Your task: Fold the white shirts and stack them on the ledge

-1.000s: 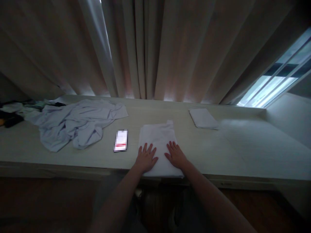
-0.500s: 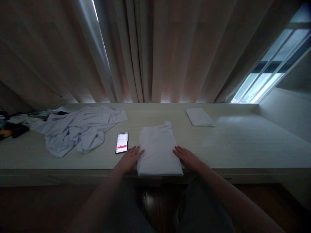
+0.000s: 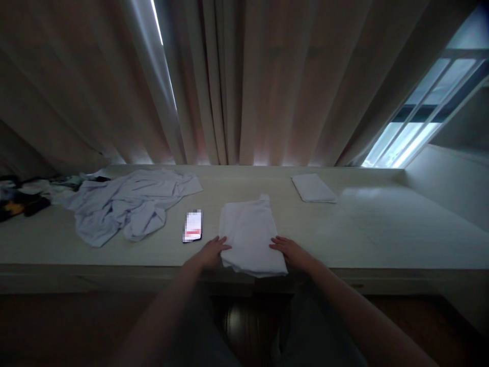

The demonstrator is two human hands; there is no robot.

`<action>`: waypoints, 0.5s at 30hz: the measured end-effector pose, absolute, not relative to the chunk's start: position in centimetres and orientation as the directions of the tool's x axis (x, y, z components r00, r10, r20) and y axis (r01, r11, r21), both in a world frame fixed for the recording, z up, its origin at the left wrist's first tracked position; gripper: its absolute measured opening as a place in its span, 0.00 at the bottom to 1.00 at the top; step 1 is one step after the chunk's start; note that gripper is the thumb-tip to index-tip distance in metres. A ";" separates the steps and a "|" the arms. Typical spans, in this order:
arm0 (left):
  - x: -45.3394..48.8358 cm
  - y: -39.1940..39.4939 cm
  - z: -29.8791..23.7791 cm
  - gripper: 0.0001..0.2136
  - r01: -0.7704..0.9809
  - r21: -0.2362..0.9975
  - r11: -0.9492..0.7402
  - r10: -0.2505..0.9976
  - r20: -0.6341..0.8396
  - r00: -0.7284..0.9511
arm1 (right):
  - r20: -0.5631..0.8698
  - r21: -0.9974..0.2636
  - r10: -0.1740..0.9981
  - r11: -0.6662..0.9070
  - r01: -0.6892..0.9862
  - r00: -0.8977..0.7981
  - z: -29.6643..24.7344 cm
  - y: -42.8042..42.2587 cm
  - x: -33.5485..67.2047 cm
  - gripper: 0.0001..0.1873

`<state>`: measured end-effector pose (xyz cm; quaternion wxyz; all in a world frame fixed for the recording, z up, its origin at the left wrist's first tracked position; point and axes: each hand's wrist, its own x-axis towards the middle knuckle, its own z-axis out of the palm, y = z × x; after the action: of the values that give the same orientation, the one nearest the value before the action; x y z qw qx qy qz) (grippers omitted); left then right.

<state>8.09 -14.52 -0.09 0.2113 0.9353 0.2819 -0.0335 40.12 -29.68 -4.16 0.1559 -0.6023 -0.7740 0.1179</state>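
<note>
A white cloth, folded into a rough rectangle (image 3: 248, 234), lies in front of me with its near end reaching over the table's front edge. It may be a garment, but its kind does not show. My left hand (image 3: 213, 251) rests on its left edge, fingers stretched out and thumb on top of the fabric. At the right edge, my right hand (image 3: 290, 251) lies with extended fingertips on the cloth. Neither hand is closed. The near left corner looks slightly rumpled, and a small flap sticks up at the far right corner.
On the pale table (image 3: 367, 234), a lit phone (image 3: 193, 226) lies left of the cloth. Further left are a crumpled white garment (image 3: 133, 204) and dark, mixed clothes (image 3: 34, 196). A smaller folded white cloth (image 3: 313, 188) sits back right. Curtains (image 3: 282, 92) hang behind.
Both hands have moved slightly inward onto the cloth. Its near left corner has shifted right and is now uneven. The view has tilted a little.
</note>
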 end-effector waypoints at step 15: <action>12.2 -13.0 0.7 0.20 0.360 0.930 -0.079 0.942 -0.048 0.331 | 0.076 -0.859 0.899 -0.160 0.486 0.432 -1.6 -25.5 38.1 0.20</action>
<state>12.21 -12.98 0.67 0.4710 0.6662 0.4886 0.3091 38.07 -25.52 -1.61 0.4374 -0.7242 -0.4780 0.2361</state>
